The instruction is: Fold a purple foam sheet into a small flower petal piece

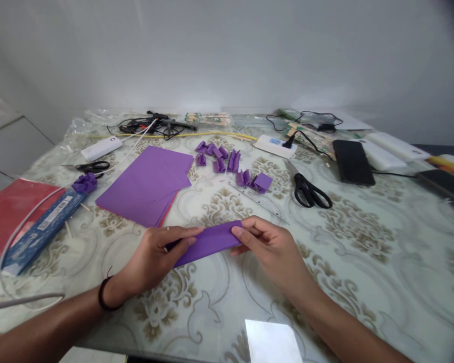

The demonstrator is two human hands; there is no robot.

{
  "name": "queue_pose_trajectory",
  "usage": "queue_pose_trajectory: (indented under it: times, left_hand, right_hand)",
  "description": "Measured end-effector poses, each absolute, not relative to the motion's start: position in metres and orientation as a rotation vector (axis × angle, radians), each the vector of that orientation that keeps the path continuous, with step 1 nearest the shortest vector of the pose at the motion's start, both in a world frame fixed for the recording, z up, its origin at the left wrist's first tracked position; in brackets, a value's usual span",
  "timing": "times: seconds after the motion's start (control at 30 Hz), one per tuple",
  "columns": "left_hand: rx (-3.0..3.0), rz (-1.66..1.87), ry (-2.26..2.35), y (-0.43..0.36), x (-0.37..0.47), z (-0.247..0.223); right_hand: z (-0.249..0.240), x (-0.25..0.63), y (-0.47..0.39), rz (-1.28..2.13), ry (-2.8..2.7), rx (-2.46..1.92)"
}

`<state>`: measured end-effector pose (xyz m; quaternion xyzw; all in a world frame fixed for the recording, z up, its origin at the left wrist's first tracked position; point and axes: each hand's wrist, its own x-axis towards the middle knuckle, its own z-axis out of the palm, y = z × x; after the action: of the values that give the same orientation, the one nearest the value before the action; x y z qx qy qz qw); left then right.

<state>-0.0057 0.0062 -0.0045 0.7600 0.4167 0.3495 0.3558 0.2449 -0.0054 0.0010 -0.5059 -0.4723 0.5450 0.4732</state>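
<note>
A folded strip of purple paper [214,241] is held between both hands above the patterned table. My left hand [161,252] pinches its left end between thumb and fingers. At the right end, my right hand [267,244] grips the strip, thumb on top and fingers behind. Beyond my left hand lies a stack of purple sheets [146,181] with a red edge showing beneath. Several small folded purple pieces [219,164] are grouped behind the strip. Near them a clear ruler [257,201] lies flat.
Black-handled scissors [312,192] lie to the right, another pair [93,167] to the left. A red paper pack [18,212] sits at far left, beside a crumpled purple piece [84,183]. A phone [353,161], power strip [275,146] and cables lie toward the back.
</note>
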Motion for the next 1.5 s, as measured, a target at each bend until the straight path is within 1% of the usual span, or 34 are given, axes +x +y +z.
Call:
queue_pose_trajectory:
  times: [0.37, 0.67, 0.87, 1.13, 1.37, 1.5]
  left_hand:
    - [1.903, 0.884, 1.090, 0.0078, -0.0057, 0.0000]
    - [1.989, 0.984, 1.106, 0.0078, -0.0061, -0.0031]
    - [2.027, 1.087, 1.111, 0.0089, -0.0045, -0.0030]
    - [2.053, 1.111, 1.134, 0.0092, -0.0042, -0.0065]
    - [2.225, 1.193, 0.980, 0.0061, -0.0017, -0.0014]
    - [2.230, 1.215, 0.972, 0.0050, -0.0005, 0.0010]
  right_hand:
    - [0.0020, 0.2424, -0.0094, 1.311, -1.232, -1.125]
    - [-0.0053, 0.2430, -0.0096, 1.334, -1.157, -1.140]
    - [-0.0057, 0.2434, -0.0070, 1.382, -1.128, -1.154]
    - [-0.0023, 0.2446, -0.0048, 1.453, -1.138, -1.198]
    - [-0.0009, 0.2422, -0.0052, 1.606, -1.046, -1.116]
    - [-0.0040, 0.2404, -0.0055, 1.587, -1.003, -1.088]
